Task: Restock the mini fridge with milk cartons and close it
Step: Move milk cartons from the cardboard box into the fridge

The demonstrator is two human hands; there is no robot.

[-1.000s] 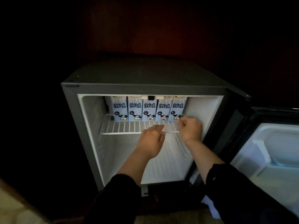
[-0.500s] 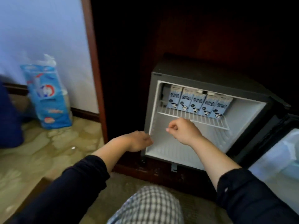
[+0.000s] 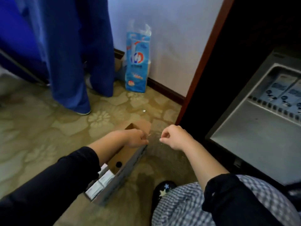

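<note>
Held right hand curled and empty, left hand curled over cardboard box of milk cartons, grasp unclear

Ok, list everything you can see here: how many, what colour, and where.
cardboard box: one, brown, open, on the carpet
milk cartons in the box: several, white tops, near end, partly hidden by the sleeve
mini fridge: one, grey, white inside, at right
milk cartons on the shelf: at least two, pale blue, upper wire shelf, row cut by the frame
plastic pack: one, blue and white, against the wall
cloth: blue, hanging at left
carpet: beige, flower pattern
slipper: one, dark with stars
left hand: fingers curled, over the box's far end
right hand: fingers curled, beside the box
</note>
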